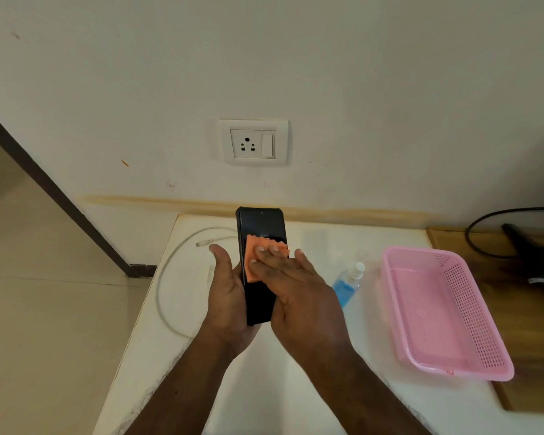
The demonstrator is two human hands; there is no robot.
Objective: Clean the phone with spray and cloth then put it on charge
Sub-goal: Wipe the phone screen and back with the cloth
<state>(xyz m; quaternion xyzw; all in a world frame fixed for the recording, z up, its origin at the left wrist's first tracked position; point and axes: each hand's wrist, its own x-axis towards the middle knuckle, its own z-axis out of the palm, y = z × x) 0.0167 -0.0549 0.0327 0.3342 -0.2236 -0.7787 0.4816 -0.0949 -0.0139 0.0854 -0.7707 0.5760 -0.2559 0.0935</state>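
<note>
A slim black phone with a glossy dark screen and rounded corners stands nearly upright above the tabletop, screen toward the camera. The left hand cradles it from the left and below, thumb raised along the left edge and fingers wrapped behind, so this hand is closed around the phone. The right hand lies flat over the lower right part of the screen, fingers stretched out and pressing a small orange cloth against the glass; the cloth looks soft and thin, with a zigzag-cut upper edge showing past the fingertips. The phone's top end rises clear of both hands, and its bottom end sits at the heel of the left palm.

The tabletop is a smooth, pale, matte slab. On it, left of the hands, a white charging cable curls in a wide loop, its small plug end lying just left of the phone. Just right of the right hand lies a clear plastic spray bottle with blue liquid and a white nozzle, tilted on its side. Farther right sits a pink plastic basket, rectangular, with perforated mesh walls and a rolled rim, partly overhanging a wooden surface. On the cream wall above the phone is a white socket plate with a switch.
</note>
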